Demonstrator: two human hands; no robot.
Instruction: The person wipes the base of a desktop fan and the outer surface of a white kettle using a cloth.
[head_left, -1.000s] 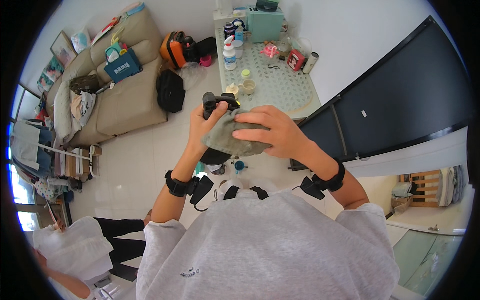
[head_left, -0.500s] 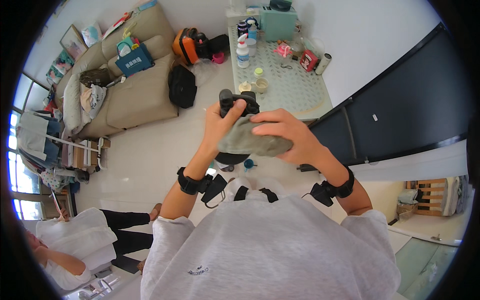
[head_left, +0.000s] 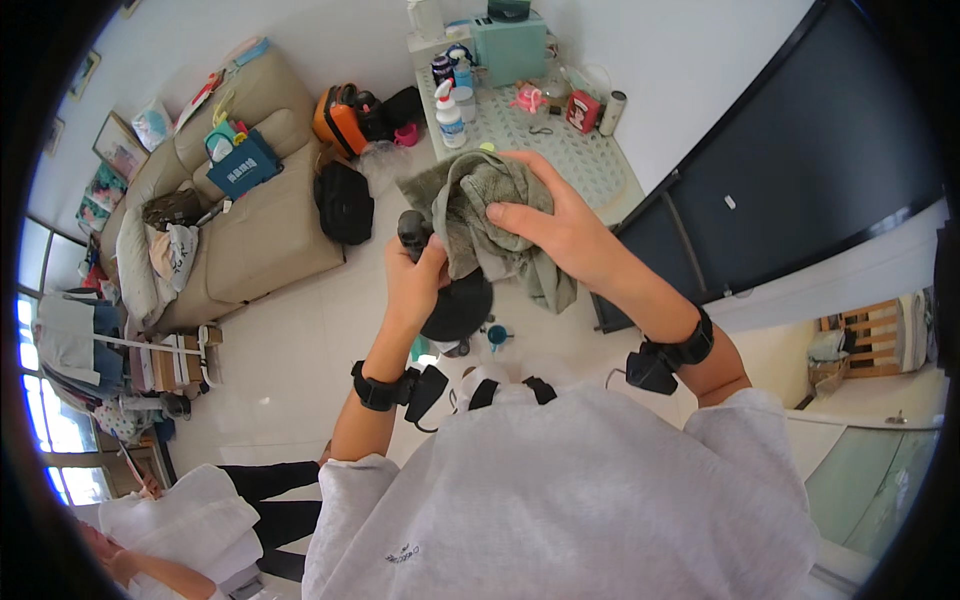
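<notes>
My right hand (head_left: 555, 225) grips a bunched grey-green cloth (head_left: 490, 205), its thumb pressed on the folds. The cloth hangs down past the fingers in loose layers. My left hand (head_left: 412, 275) is closed around a black object with a rounded, knob-like end (head_left: 412, 230), left of the cloth and close against it. Most of that object lies hidden behind the cloth and my fingers, so its kind is unclear. A black rounded shape (head_left: 460, 308) shows below the cloth; whether it belongs to the held object I cannot tell.
Ahead stands a table (head_left: 600, 165) with a white-topped spray bottle (head_left: 449, 118) on it. A beige sofa (head_left: 270, 230) and a black bag (head_left: 343, 203) are at left, a dark panel (head_left: 790, 170) at right. Near my feet is a blue mug (head_left: 497, 336). Another person (head_left: 190, 525) is lower left.
The cloth has been lifted and gathered up, its folds now hanging loose over the black object. Both hands have shifted slightly, my left hand lower and leftward. The whole view has tilted a little.
</notes>
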